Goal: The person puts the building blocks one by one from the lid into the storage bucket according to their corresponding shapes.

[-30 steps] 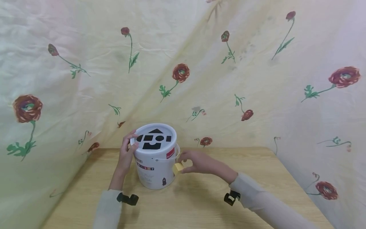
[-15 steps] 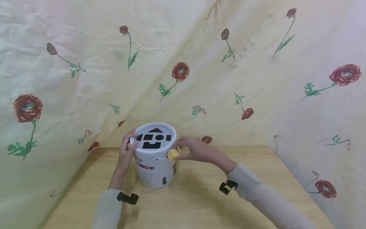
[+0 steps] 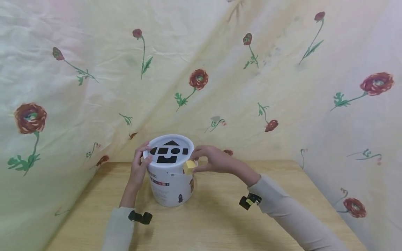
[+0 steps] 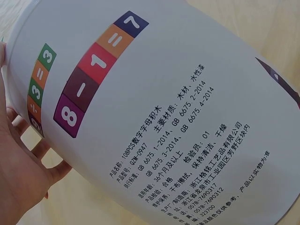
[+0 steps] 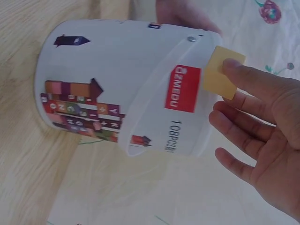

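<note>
A white bucket (image 3: 166, 191) with printed sides stands upright on the table. Its white lid (image 3: 182, 143) has several black shaped openings: a triangle, squares, a circle and a notched rectangle among them. At the bucket's left side, my left hand (image 3: 139, 169) holds the lid's rim, thumb in front and fingers over the edge. My right hand (image 3: 215, 160) pinches a small yellow block (image 5: 218, 72) between thumb and forefinger. The block is beside the lid's right rim, just in front of the bucket's upper wall. In the right wrist view, the other fingers are loosely bent below it.
The bucket's white carrying handle (image 5: 133, 147) hangs down on its right side. A light wooden table (image 3: 201, 226) lies beneath, and a flower-printed cloth (image 3: 282, 87) rises behind and at both sides. Black camera mounts, such as the left one (image 3: 140, 217), sit on both wrists.
My right hand has lifted the yellow block from beside the bucket's middle up to the lid's rim, slightly leftward. The left hand and the bucket have stayed in place.
</note>
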`<state>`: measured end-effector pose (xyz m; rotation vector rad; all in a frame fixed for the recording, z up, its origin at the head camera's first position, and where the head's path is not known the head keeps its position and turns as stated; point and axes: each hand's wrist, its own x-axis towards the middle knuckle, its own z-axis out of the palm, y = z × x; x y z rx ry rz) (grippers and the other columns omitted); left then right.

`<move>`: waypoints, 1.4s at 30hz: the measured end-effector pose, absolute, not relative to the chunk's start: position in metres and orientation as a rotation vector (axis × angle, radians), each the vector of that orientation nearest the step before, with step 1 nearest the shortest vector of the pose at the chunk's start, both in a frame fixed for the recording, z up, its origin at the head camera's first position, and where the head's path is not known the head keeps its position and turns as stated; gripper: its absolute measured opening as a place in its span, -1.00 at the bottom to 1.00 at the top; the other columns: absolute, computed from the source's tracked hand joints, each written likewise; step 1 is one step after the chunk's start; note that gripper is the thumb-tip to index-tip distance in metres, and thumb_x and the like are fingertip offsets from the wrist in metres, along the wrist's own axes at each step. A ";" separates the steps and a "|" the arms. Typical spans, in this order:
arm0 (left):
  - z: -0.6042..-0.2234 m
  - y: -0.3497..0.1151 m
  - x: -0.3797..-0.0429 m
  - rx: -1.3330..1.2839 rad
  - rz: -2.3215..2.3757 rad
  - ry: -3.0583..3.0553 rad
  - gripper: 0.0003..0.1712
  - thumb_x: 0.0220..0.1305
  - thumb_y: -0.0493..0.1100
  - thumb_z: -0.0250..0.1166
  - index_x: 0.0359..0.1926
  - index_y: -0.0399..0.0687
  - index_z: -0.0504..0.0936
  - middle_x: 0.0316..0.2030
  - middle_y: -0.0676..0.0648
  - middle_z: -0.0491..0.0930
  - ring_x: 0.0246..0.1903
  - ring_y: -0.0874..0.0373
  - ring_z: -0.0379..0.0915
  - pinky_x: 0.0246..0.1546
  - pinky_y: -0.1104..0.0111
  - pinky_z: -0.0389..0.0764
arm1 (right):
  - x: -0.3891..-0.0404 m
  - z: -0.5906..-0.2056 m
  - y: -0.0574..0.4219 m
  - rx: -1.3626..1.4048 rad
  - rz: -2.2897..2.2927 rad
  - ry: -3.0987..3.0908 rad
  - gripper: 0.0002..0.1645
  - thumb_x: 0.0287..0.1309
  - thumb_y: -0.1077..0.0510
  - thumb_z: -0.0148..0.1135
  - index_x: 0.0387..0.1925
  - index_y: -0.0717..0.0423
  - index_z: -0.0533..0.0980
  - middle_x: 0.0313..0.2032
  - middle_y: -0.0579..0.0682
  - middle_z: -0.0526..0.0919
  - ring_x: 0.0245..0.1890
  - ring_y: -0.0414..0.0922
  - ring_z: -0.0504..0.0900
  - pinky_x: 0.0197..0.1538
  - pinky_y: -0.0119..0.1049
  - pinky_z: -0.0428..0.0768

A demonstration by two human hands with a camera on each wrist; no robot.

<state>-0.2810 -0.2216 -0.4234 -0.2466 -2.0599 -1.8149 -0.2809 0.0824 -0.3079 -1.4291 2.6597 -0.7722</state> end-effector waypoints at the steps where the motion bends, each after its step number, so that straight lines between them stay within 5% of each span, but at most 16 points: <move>1: -0.424 -0.222 -0.281 -0.244 -1.813 -2.064 -0.55 0.45 -0.06 0.07 0.26 -0.14 0.36 0.56 0.02 0.08 0.57 -0.08 -0.11 0.47 -0.29 0.08 | -0.281 -0.307 0.082 -1.436 -0.780 2.664 -0.71 0.14 0.08 0.49 -0.07 -0.01 0.73 -0.01 -0.08 0.71 0.03 -0.08 0.64 0.16 -0.18 0.63; 42: -0.422 -0.220 -0.278 -0.248 -1.795 -2.070 -0.58 0.46 -0.07 0.06 0.25 -0.10 0.37 0.57 0.00 0.07 0.57 -0.10 -0.13 0.48 -0.29 0.05 | -0.306 -0.275 0.032 -1.349 -0.566 2.934 -0.53 0.30 -0.04 0.35 0.13 0.11 0.54 0.03 0.05 0.68 0.04 -0.03 0.63 0.15 -0.18 0.65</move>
